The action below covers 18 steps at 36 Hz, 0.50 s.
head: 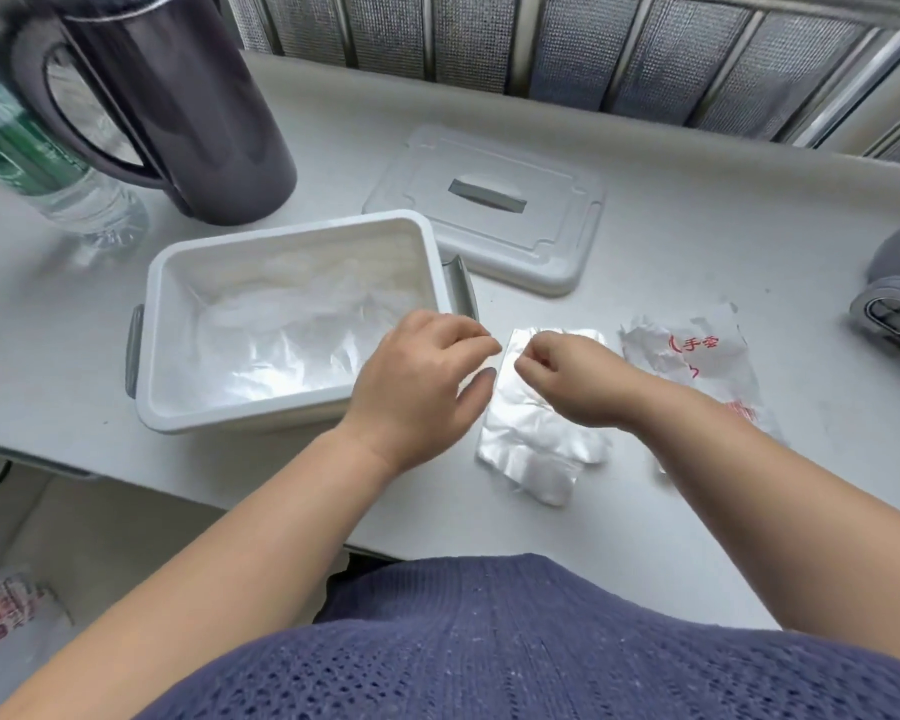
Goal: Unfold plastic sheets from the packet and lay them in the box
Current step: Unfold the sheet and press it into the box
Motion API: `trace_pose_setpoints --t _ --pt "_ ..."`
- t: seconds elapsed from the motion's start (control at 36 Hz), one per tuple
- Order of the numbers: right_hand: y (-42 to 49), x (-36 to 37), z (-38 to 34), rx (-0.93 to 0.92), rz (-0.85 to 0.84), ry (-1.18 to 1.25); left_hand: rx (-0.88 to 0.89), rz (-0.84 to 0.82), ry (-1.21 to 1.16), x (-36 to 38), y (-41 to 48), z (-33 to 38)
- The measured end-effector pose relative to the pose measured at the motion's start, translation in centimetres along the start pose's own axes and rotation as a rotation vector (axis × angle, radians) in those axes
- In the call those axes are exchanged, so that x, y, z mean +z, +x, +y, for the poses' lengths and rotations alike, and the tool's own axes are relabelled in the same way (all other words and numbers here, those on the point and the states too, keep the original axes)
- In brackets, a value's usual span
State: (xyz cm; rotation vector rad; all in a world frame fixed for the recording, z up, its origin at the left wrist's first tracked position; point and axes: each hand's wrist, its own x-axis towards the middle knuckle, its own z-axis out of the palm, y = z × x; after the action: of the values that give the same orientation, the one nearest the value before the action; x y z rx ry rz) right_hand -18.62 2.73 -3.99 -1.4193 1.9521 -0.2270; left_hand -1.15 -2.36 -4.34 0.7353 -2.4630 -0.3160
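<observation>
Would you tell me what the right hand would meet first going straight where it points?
Probably the left hand, close opposite the right hand; beyond it the box, though depth is unclear.

Thin glossy crinkled plastic sheets (536, 433) at centre lie by a crumpled filmy packet (697, 356), left of them a smooth matt white plastic box (152, 283) on a matt grey table (697, 226), upper left a dark glossy jug (219, 96).

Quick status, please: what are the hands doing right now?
Left hand and right hand pinch folded sheet beside box. Plastic already inside. Lid off; nothing blocking.
</observation>
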Motion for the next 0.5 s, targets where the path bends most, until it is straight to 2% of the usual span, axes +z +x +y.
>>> trace_pose_setpoints --t 0.14,0.19,0.25,0.36,0.5 --pt "0.6 3.5 1.4 0.039 -0.175 -0.28 0.01 -0.026 0.028 -0.1 0.4 0.1" --pt "1.0 4.8 2.2 0.055 -0.158 -0.341 0.019 -0.038 0.021 0.1 0.3 -0.3" --pt "1.4 5.1 2.6 0.051 -0.112 -0.337 0.054 -0.049 0.017 0.4 0.2 -0.8" --pt "2.0 4.0 2.6 0.033 -0.126 -0.194 0.13 -0.041 0.039 0.9 0.1 -1.3" --pt "1.9 1.4 2.4 0.046 -0.083 -0.079 0.099 0.002 0.054 1.0 0.6 -1.1"
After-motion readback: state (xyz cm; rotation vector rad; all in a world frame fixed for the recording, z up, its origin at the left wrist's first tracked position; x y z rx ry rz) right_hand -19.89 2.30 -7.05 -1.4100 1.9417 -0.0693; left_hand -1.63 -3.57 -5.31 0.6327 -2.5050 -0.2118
